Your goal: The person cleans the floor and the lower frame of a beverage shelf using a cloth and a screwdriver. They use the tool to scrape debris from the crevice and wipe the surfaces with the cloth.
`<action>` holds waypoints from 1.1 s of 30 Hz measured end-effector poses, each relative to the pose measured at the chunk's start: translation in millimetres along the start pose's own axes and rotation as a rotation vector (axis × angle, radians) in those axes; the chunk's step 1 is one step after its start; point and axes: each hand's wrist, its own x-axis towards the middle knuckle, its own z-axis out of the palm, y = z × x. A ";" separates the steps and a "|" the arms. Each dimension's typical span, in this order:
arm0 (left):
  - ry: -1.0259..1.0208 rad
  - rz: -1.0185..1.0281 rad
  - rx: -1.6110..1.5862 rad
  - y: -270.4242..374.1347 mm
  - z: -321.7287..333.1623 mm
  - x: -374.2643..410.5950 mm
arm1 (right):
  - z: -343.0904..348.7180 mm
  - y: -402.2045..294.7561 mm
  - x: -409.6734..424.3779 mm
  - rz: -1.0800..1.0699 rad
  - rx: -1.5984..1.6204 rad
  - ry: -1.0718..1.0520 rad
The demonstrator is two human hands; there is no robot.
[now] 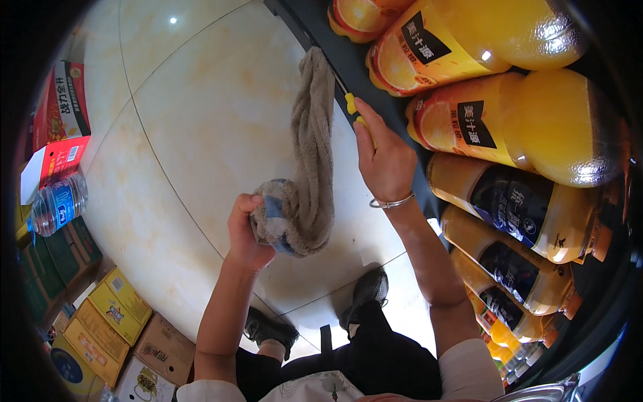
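Note:
My left hand (248, 233) grips the bunched end of a grey-brown towel (312, 130) with a blue-and-white patch. The rest of the towel hangs in a long fold, its far end beside the black shelf edge (329, 60). In my right hand (387, 156) is a yellow-handled tool (350, 103) with a thin metal shaft, possibly a screwdriver. Its shaft lies along the shelf edge, and the tip cannot be made out. Just right of this hand, large bottles of orange drink (462, 115) stand on the shelf.
Several bottles with dark blue labels (512, 201) continue along the shelf. Pale floor tiles (211, 115) spread below, with my shoes (369, 289) on them. Leftward are a red carton (63, 105), a water bottle (59, 205), yellow cartons (120, 301) and a brown carton (166, 346).

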 end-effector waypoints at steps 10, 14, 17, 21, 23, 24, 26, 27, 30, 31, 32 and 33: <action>-0.063 -0.014 0.035 -6.7 8.6 -0.6 | -3.4 -4.3 -6.9 -0.033 0.063 0.027; -0.058 0.012 0.028 -6.2 7.1 -4.8 | -21.8 -20.4 -11.1 0.015 -0.097 -0.149; -0.079 0.010 0.031 -6.6 10.9 -6.3 | -23.5 -27.6 -9.2 0.078 -0.166 -0.252; -0.061 -0.016 0.044 -8.5 20.0 -13.0 | 2.6 -22.9 -4.8 0.081 -0.108 -0.169; -0.095 -0.008 0.069 -9.2 22.3 -16.7 | 15.6 -22.5 3.1 0.071 0.015 -0.054; -0.122 0.013 0.096 -8.5 21.3 -19.2 | 20.8 -25.4 8.2 0.081 0.088 -0.004; -0.146 0.037 0.148 -6.1 19.5 -25.4 | 21.5 -31.6 13.8 0.072 0.278 0.103; -0.145 0.044 0.175 -2.9 20.3 -28.9 | 21.5 -32.9 14.8 0.036 0.295 0.169; -0.119 0.062 0.289 2.8 25.6 -32.6 | 19.2 -33.1 16.8 0.007 0.305 0.244; -0.106 0.066 0.331 3.6 26.3 -32.7 | 17.4 -31.1 17.5 0.048 0.281 0.189; -0.075 0.064 0.344 3.4 26.7 -30.5 | 16.0 -29.3 18.2 0.090 0.256 0.134; -0.044 0.063 0.360 3.0 28.2 -26.6 | 16.7 -26.8 19.0 0.074 0.171 0.070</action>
